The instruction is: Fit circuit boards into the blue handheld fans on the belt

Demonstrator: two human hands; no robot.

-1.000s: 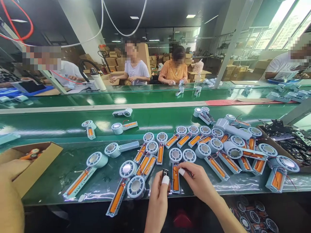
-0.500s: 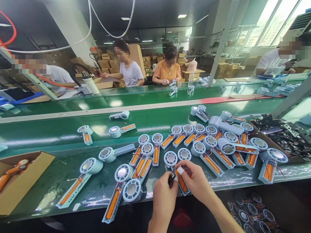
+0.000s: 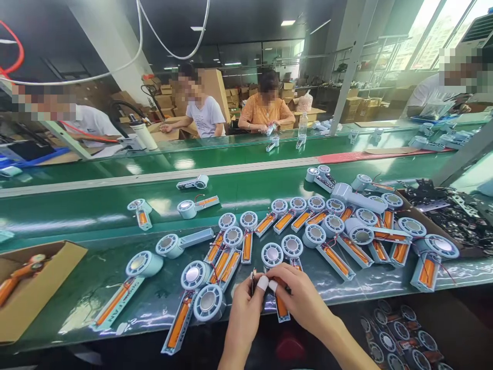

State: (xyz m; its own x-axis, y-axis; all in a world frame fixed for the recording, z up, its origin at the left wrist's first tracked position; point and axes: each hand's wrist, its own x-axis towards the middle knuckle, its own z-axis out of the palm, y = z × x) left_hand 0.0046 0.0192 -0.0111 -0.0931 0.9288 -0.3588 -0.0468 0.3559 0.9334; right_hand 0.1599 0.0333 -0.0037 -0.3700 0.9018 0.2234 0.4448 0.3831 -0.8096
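My left hand (image 3: 245, 308) is closed around a small dark circuit board (image 3: 253, 281), held on edge between thumb and fingers. My right hand (image 3: 302, 295) is pinched right beside it, its white-covered thumb tip close to the left one. Whatever sits in the right fingertips is hidden. Beneath both hands lies a pale blue handheld fan (image 3: 271, 254), its round head away from me. Its handle is open and an orange battery (image 3: 282, 309) shows inside. Another fan (image 3: 291, 246) lies against its right side.
Many similar fans cover the bench (image 3: 100, 288). A carton of black boards (image 3: 454, 216) stands at right, a cardboard box (image 3: 46, 288) with orange parts at left. Below right, a box holds more fans (image 3: 400, 329). Beyond the green conveyor belt (image 3: 239, 190) sit several co-workers.
Both hands have shifted slightly left and closer together, carrying the circuit board off the fan's handle. Fans on the conveyor belt have moved a little right.
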